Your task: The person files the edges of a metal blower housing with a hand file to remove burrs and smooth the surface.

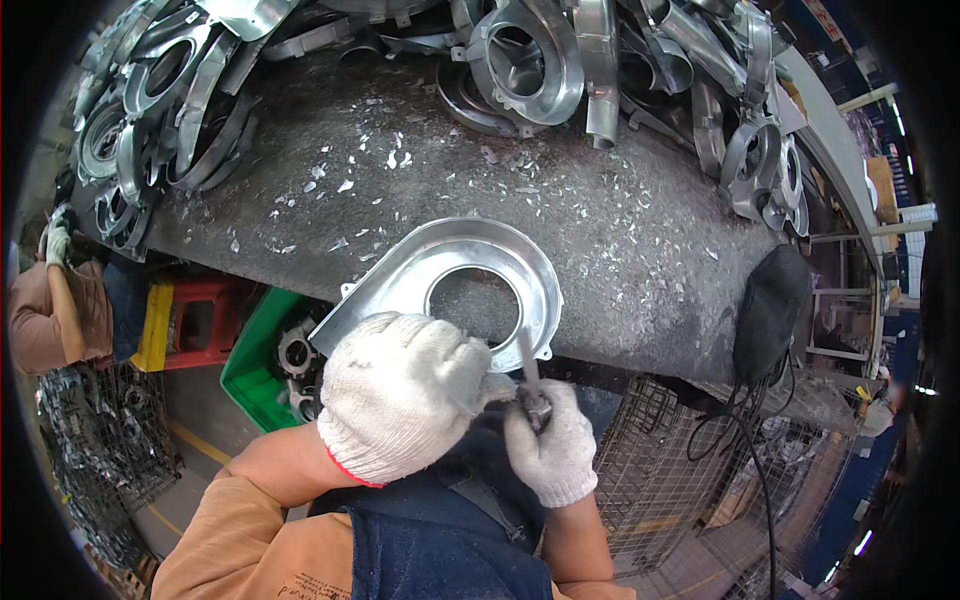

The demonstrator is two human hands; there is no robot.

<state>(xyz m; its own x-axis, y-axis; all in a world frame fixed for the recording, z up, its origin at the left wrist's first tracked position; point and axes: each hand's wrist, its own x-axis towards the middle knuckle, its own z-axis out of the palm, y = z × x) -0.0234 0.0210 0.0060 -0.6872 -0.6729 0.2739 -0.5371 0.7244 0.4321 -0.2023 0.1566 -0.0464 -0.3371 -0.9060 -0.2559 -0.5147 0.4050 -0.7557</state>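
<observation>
A silvery cast-metal blower housing (400, 255) with a large round opening lies at the front edge of the dark worktable. My left hand (400, 395), in a white knit glove with a red cuff, is closed on its near side; most of that grip is hidden under the glove. In my gloved right hand (555, 450) is a narrow flat-bladed hand tool (528, 360), like a file, its blade pointing up at the housing's near right rim. The blade is slightly blurred, and whether it touches the metal I cannot tell.
Piles of similar metal castings (525, 65) line the table's far side. Metal shavings litter the worktable (640, 230). A green bin (245, 370) with castings stands below left, near a red and yellow stool (200, 320). A black bag (775, 310) with cables hangs right, above wire cages (665, 470). Another person (65, 310) works far left.
</observation>
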